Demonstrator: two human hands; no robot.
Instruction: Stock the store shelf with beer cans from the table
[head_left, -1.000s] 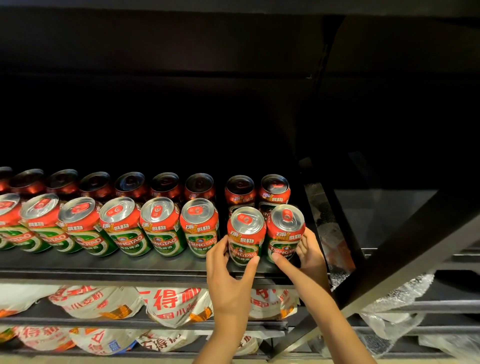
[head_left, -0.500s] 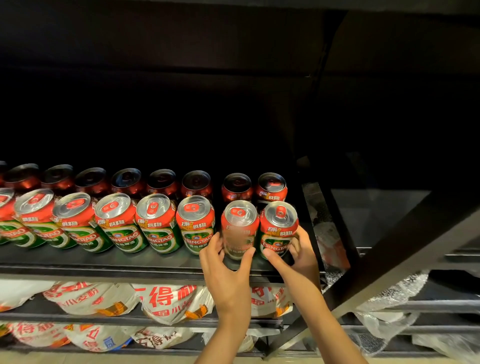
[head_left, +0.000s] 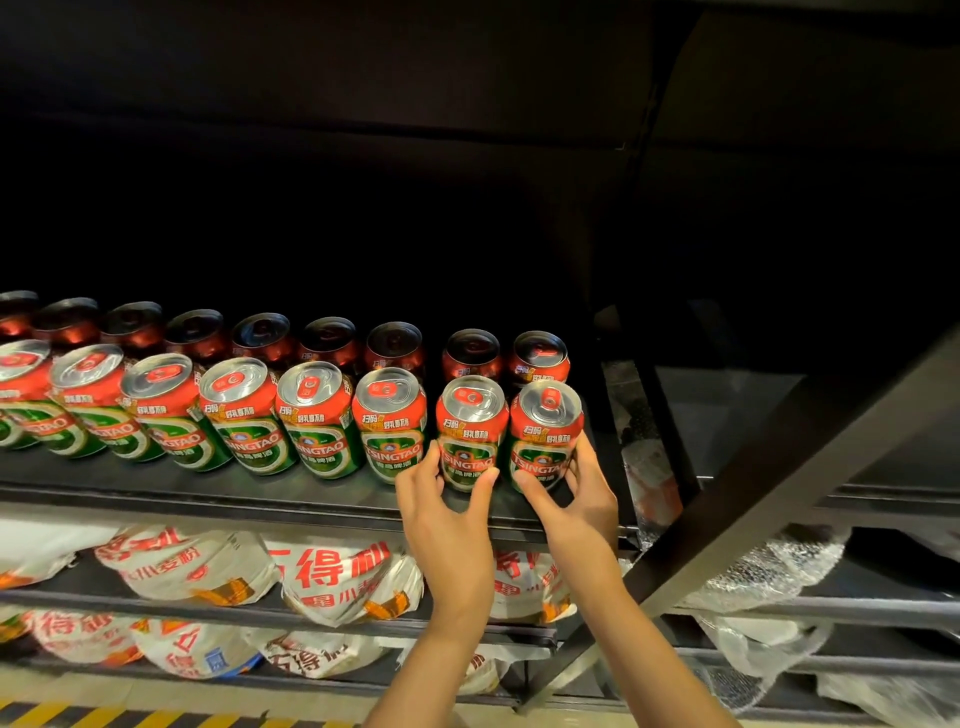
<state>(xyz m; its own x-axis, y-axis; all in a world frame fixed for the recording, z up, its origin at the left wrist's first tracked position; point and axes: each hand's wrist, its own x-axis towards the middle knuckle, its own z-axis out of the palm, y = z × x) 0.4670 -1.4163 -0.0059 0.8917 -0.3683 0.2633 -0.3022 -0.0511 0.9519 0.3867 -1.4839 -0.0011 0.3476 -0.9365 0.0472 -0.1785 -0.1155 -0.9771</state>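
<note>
My left hand (head_left: 447, 525) is curled round the lower part of a beer can (head_left: 470, 434), thumb on its right side and fingers on its left. My right hand (head_left: 576, 499) holds the neighbouring can (head_left: 545, 434) the same way, thumb low on the front, fingers wrapped round its far right side. Both cans stand upright on the dark shelf (head_left: 260, 499), near its front edge, touching or all but touching each other; I cannot tell which.

Just left of my left hand the front row of cans (head_left: 234, 415) runs on, red tops and green bodies, each close against the next, out past the edge of view. Behind my two cans and that row stands a second row (head_left: 332, 343), deeper in shadow, only the tops and red shoulders showing.

Right of my right hand the shelf ends at a dark upright, and a thick dark beam (head_left: 779, 467) slants across beyond it. Below my wrists, on the lower shelves, lie white bags with red lettering (head_left: 332, 577). Further right of my forearms, crumpled clear plastic wrap (head_left: 753, 577) rests on metal rails. Under everything, at the bottom left, a strip of yellow and black floor marking (head_left: 104, 717) shows.
</note>
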